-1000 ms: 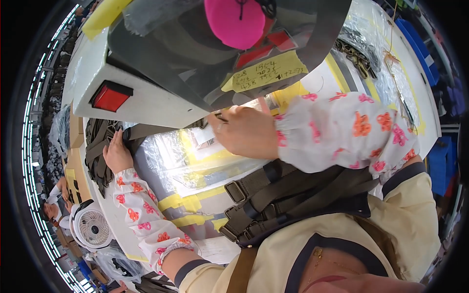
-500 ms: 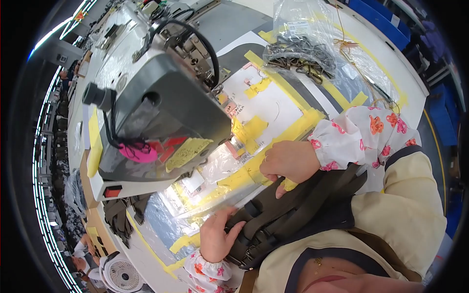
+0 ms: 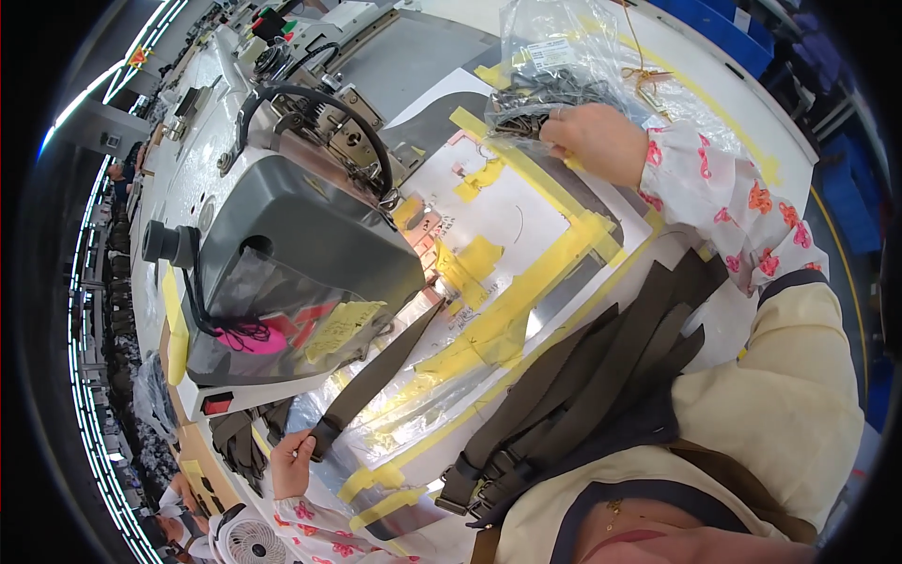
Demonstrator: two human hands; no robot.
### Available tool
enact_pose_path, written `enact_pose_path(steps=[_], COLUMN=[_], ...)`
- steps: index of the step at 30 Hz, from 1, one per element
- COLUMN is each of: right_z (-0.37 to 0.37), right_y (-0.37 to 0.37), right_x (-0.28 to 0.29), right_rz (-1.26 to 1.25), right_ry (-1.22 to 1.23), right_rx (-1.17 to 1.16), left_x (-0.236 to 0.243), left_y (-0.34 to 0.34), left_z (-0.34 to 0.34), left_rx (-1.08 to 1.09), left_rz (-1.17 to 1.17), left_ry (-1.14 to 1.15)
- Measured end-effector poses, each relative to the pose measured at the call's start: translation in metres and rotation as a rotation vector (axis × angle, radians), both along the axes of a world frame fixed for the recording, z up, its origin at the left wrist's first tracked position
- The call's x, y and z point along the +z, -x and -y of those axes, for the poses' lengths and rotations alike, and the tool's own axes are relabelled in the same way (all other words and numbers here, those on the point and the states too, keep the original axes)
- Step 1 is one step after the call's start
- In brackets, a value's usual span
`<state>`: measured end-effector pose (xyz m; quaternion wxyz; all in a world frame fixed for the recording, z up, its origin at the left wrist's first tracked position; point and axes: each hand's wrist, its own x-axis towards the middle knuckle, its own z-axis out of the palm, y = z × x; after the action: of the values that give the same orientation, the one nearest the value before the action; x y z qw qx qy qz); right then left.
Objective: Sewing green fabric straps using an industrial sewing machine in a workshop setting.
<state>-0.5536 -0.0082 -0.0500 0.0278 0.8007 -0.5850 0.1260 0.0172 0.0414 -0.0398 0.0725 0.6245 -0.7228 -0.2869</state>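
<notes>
Pinching flat dark-olive webbing strap (image 3: 378, 374), lower left, left hand (image 3: 291, 464) could skew it — uneven pull. Right hand (image 3: 598, 143) at clear plastic bag (image 3: 564, 83), top — grip unclear.

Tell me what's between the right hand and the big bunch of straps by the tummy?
In the head view, strips of yellow tape stuck down over the worktable lie between the right hand and the dark straps.
</notes>
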Motion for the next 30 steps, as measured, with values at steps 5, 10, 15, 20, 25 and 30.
enact_pose_path(steps=[5, 10, 15, 20, 25, 30], right_z=[0.006, -0.001, 0.003, -0.001, 0.005, 0.014], right_y=[0.013, 0.018, 0.008, -0.001, -0.018, -0.006], right_x=[-0.004, -0.011, -0.014, 0.002, 0.000, -0.015], right_rz=[-0.243, -0.359, -0.361, -0.355, -0.325, -0.354], right_ry=[-0.088, -0.129, -0.004, 0.136, 0.249, 0.230], right_rx=[-0.134, -0.154, -0.177, -0.124, -0.054, -0.063], left_x=[0.008, -0.010, -0.037, -0.040, -0.034, -0.039], left_y=[0.101, 0.201, 0.210, 0.229, 0.236, 0.229], left_z=[-0.003, 0.010, 0.011, -0.001, -0.005, -0.002], left_rx=[-0.293, -0.396, -0.402, -0.551, -0.470, -0.380], left_rz=[0.165, 0.005, 0.103, 0.047, -0.019, -0.380], left_ry=[0.453, 0.549, 0.676, 0.948, 0.648, 0.408])
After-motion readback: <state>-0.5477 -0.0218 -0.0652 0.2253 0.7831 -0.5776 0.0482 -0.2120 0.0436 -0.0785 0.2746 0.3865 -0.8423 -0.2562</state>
